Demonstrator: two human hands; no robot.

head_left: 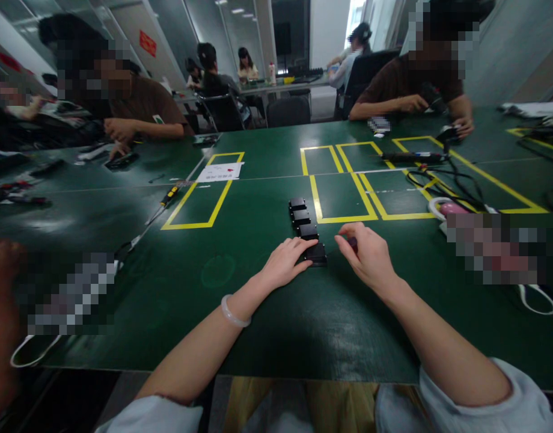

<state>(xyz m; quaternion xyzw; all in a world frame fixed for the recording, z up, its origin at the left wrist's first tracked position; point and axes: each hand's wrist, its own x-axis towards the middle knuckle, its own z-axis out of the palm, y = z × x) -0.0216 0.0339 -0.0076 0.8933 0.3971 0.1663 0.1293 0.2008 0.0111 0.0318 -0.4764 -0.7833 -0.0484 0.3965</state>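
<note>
Nearest black block (pixel 317 255) lies right of the left hand (pixel 285 262), touching it

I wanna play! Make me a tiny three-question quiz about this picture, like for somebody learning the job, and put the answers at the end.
1. Which hand touches the black block nearest the person?
A) right
B) left
C) neither

2. True or false: the pale bracelet is on the left arm.

3. Fill in the colour: the tape outlines on the green table are ____.

Key:
1. B, the left hand
2. True
3. Yellow
</note>
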